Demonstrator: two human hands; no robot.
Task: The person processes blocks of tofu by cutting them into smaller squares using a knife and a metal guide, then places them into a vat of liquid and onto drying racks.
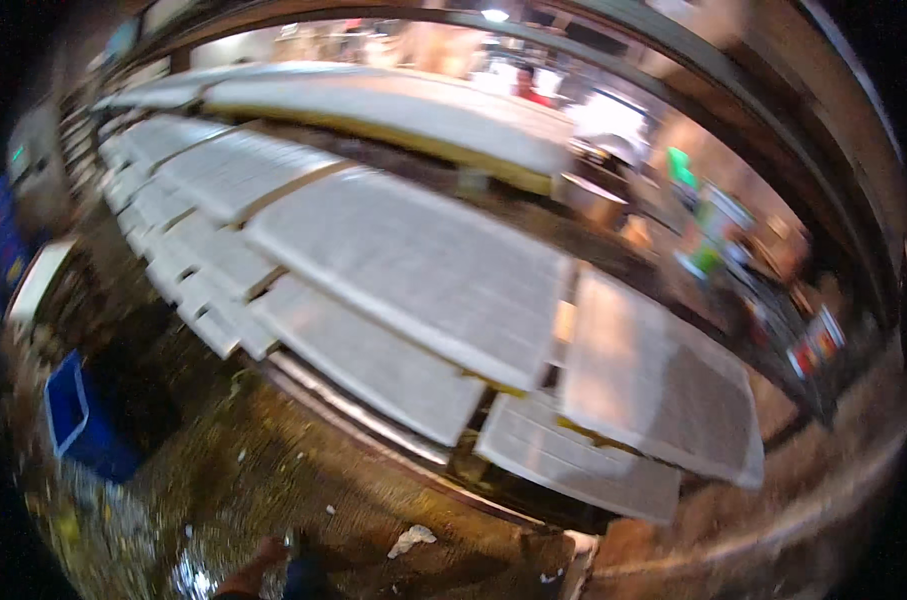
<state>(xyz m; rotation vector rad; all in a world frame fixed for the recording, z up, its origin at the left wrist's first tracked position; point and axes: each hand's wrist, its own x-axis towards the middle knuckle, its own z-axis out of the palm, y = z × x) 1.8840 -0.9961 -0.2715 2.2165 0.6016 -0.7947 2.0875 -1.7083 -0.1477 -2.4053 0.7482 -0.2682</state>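
Observation:
At the lower edge, left of centre, my left hand (261, 565) hangs low over the wet brown floor, smeared by motion. Its fingers cannot be made out, and whether it holds anything is unclear. A dark blue patch, perhaps clothing (308, 578), shows just beside it. My right hand is out of view. Ahead, long rows of flat white slabs or cloth-covered trays (413, 265) run from the far left to the near right. A lower row of similar white slabs (368, 355) lies along their near side, the closest of these things to the hand.
A blue crate (68, 405) stands on the floor at left. White scraps (411, 540) lie on the floor. Behind the slabs runs a long white-topped bench with a yellowish side (393, 110). A metal pot (595, 195) and a person in red (533, 92) are farther back. Beams cross overhead.

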